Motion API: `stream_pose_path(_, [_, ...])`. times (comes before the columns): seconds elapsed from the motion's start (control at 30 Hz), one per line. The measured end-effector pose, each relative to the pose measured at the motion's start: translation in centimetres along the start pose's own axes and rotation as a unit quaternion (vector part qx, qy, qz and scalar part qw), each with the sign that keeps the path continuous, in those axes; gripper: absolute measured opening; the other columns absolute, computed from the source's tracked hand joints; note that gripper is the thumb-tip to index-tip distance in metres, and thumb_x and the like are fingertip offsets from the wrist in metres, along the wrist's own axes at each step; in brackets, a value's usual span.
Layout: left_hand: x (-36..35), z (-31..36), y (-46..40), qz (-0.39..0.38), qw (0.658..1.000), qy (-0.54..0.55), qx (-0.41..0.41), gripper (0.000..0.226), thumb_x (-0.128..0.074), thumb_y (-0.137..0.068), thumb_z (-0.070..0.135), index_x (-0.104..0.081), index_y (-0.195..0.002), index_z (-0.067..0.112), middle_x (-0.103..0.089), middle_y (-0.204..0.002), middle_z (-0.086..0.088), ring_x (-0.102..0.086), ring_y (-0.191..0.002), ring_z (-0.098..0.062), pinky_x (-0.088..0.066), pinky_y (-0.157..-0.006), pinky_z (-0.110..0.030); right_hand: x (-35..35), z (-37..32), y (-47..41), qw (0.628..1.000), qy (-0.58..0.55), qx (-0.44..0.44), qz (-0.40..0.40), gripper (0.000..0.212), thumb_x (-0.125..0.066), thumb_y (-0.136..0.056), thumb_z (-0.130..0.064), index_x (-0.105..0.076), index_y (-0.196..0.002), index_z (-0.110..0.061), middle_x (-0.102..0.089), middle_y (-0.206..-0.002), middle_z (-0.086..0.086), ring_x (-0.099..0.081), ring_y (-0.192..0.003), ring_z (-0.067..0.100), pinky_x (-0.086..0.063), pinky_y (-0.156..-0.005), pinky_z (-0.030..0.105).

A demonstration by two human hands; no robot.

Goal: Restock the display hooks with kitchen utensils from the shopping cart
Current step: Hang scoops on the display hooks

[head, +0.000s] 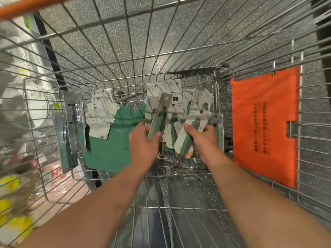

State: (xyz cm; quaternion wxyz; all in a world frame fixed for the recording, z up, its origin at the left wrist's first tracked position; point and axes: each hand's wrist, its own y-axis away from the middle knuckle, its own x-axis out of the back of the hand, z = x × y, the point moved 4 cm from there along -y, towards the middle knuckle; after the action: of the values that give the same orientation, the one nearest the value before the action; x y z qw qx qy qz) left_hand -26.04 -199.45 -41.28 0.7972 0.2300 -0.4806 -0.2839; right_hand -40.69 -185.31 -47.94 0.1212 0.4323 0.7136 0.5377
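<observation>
I am reaching both arms into the silver wire shopping cart (179,208). My left hand (143,140) is gripping a green-handled utensil on a narrow grey backing card (159,115), thumb curled over the card's lower part, the card tilting up and away from me. My right hand (202,136) is clenching around a green-handled utensil on a white rounded card (186,138), whose steel end is pointing down toward me. Just beyond both hands, a bundle of white-carded green-handled utensils (180,102) is leaning against the cart's far wall. Near the far left corner, flat green items with white cards (109,140) are lying, and clear blister packs (71,126) are standing against the left wall. An orange plastic flap (265,126) is covering the right wall.
</observation>
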Motion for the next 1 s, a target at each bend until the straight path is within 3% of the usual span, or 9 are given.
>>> stream_pose_path(0.07, [-0.3,-0.2,0.1,-0.005,0.999,-0.033,-0.027,0.018,-0.075,-0.094,0.024,-0.068,-0.102,0.009,-0.057,-0.143,-0.012,-0.046,-0.138,-0.03,-0.035,-0.113,-0.038,-0.4,0.4,0.3,1.0,-0.004,-0.008,-0.001,0.086,-0.093,-0.067,-0.047,-0.043,-0.13,-0.017,-0.064,-0.118,-0.003,-0.067,-0.102,0.02,-0.054,-0.092,0.038])
stream_pose_path(0.17, [-0.8,-0.2,0.3,-0.023,0.999,-0.014,-0.031,0.027,-0.072,-0.096,0.022,-0.065,-0.116,0.005,-0.056,-0.122,-0.008,-0.049,-0.114,-0.02,-0.03,-0.089,-0.018,-0.9,1.2,0.8,0.999,-0.036,-0.019,-0.019,0.071,-0.093,-0.074,-0.031,-0.048,-0.126,-0.013,-0.07,-0.112,-0.002,-0.07,-0.097,0.018,-0.054,-0.083,0.03])
stream_pose_path(0.37, [-1.4,-0.7,-0.2,-0.061,0.992,0.094,0.054,0.023,-0.061,-0.103,0.02,-0.054,-0.125,0.018,-0.068,-0.109,0.002,-0.067,-0.096,-0.02,-0.056,-0.085,-0.038,-0.7,0.9,1.3,1.0,-0.018,0.003,-0.011,0.065,-0.089,-0.07,-0.022,-0.056,-0.126,-0.019,-0.071,-0.113,0.003,-0.071,-0.099,0.022,-0.059,-0.093,0.043])
stream_pose_path(0.47, [-1.1,-0.9,0.2,-0.065,0.987,0.129,0.065,0.024,-0.057,-0.106,0.021,-0.049,-0.128,0.019,-0.066,-0.104,0.005,-0.066,-0.086,-0.01,-0.055,-0.072,-0.03,-0.8,0.4,1.2,0.999,-0.032,-0.001,-0.027,0.054,-0.087,-0.072,-0.024,-0.065,-0.12,-0.015,-0.075,-0.106,0.006,-0.073,-0.097,0.025,-0.06,-0.094,0.051])
stream_pose_path(0.63, [0.2,-1.6,2.2,-0.064,0.976,0.182,0.098,0.038,-0.061,-0.102,0.029,-0.043,-0.135,0.025,-0.066,-0.119,-0.004,-0.069,-0.105,-0.027,-0.057,-0.097,-0.053,0.5,-1.0,2.3,0.997,-0.07,-0.019,-0.034,0.016,-0.079,-0.086,-0.009,-0.071,-0.1,-0.012,-0.077,-0.099,0.008,-0.073,-0.096,0.028,-0.061,-0.089,0.044])
stream_pose_path(0.73, [0.8,-3.2,2.7,-0.057,0.961,0.243,0.121,0.053,-0.064,-0.08,0.06,-0.035,-0.124,0.067,-0.058,-0.141,-0.009,-0.065,-0.12,-0.04,-0.053,-0.1,-0.061,1.3,-2.3,4.2,0.997,-0.043,-0.016,-0.068,0.021,-0.077,-0.088,-0.009,-0.071,-0.108,-0.009,-0.076,-0.101,0.008,-0.073,-0.095,0.028,-0.058,-0.075,0.033])
stream_pose_path(0.8, [1.2,-3.4,3.0,-0.05,0.952,0.275,0.12,0.059,-0.063,-0.079,0.056,-0.03,-0.123,0.077,-0.05,-0.152,-0.008,-0.063,-0.122,-0.041,-0.054,-0.1,-0.06,1.5,-2.9,5.7,0.995,-0.035,-0.019,-0.095,0.036,-0.08,-0.086,-0.013,-0.069,-0.12,-0.006,-0.076,-0.108,0.01,-0.072,-0.097,0.027,-0.059,-0.081,0.036])
stream_pose_path(0.9, [5.2,0.5,5.9,-0.035,0.949,0.295,0.105,0.081,-0.064,-0.099,0.034,-0.01,-0.151,0.063,-0.042,-0.156,0.005,-0.051,-0.136,-0.025,-0.041,-0.117,-0.055,1.2,-4.5,8.7,0.989,-0.034,-0.021,-0.145,0.079,-0.089,-0.068,-0.033,-0.058,-0.135,-0.005,-0.073,-0.117,0.012,-0.072,-0.104,0.029,-0.058,-0.095,0.046])
stream_pose_path(1.0, [6.8,1.3,7.4,-0.033,0.932,0.345,0.102,0.077,-0.06,-0.105,0.024,-0.01,-0.162,0.041,-0.046,-0.138,0.015,-0.044,-0.13,-0.01,-0.034,-0.119,-0.041,0.7,-6.6,12.3,0.978,-0.035,-0.005,-0.208,0.042,-0.08,-0.085,-0.019,-0.067,-0.121,-0.001,-0.078,-0.097,0.013,-0.076,-0.086,0.026,-0.062,-0.073,0.038])
